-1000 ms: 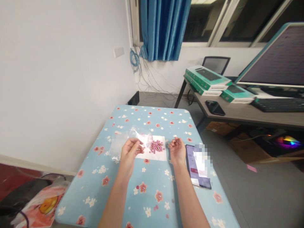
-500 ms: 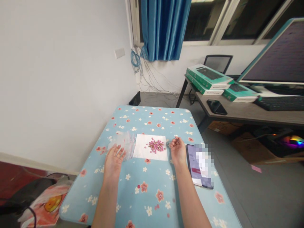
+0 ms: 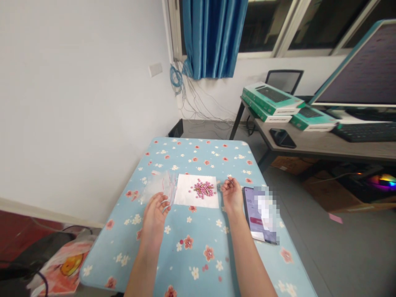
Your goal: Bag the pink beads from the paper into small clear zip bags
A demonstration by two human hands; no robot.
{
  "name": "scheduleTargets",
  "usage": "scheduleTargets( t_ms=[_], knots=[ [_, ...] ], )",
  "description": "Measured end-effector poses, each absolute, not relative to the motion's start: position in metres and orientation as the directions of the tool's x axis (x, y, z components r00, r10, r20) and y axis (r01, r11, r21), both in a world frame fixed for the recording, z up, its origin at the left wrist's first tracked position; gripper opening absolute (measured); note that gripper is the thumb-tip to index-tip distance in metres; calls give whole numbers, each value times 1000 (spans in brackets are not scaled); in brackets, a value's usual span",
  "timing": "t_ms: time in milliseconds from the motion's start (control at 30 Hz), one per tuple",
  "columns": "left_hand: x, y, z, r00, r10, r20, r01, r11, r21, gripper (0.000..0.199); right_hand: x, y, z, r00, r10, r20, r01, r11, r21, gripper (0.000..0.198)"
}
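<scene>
My left hand [image 3: 157, 208] rests with its fingers apart and slightly bent, holding nothing, by the lower edge of a pile of clear plastic zip bags [image 3: 157, 185]. To the right of the bags lies a white sheet of paper [image 3: 185, 192]. On it is a heap of small pink tablets [image 3: 201, 190] with several brownish, shiny capsules among them. Beside the paper's right edge, my right hand [image 3: 231, 194] lies palm inward, its fingers loosely curled, with nothing visible in them. Neither hand touches the tablets.
A phone [image 3: 258, 220] with a lit screen lies right of my right forearm on the flowered table [image 3: 185, 268]. The desk at right bears keyboard boxes [image 3: 272, 99], a dark phone [image 3: 282, 137], a keyboard [image 3: 368, 132] and a monitor [image 3: 361, 70]. A plastic bag [image 3: 62, 264] sits at lower left.
My left hand has drawn back off the plastic bags, moving a little right and toward me. The right hand and the tablets stay as they were.
</scene>
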State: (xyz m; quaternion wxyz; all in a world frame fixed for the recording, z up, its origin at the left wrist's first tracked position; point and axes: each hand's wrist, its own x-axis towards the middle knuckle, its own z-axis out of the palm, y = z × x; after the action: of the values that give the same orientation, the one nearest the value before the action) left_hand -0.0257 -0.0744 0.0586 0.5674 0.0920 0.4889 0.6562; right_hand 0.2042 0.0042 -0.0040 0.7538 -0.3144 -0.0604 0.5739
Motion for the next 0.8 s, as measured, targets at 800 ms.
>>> scheduleTargets(
  t_ms=[800],
  knots=[
    [37,-82,13,324,928,183,-133,-147,980,15,204,5,0,336,894,-297,-818,121,-562,12]
  ],
)
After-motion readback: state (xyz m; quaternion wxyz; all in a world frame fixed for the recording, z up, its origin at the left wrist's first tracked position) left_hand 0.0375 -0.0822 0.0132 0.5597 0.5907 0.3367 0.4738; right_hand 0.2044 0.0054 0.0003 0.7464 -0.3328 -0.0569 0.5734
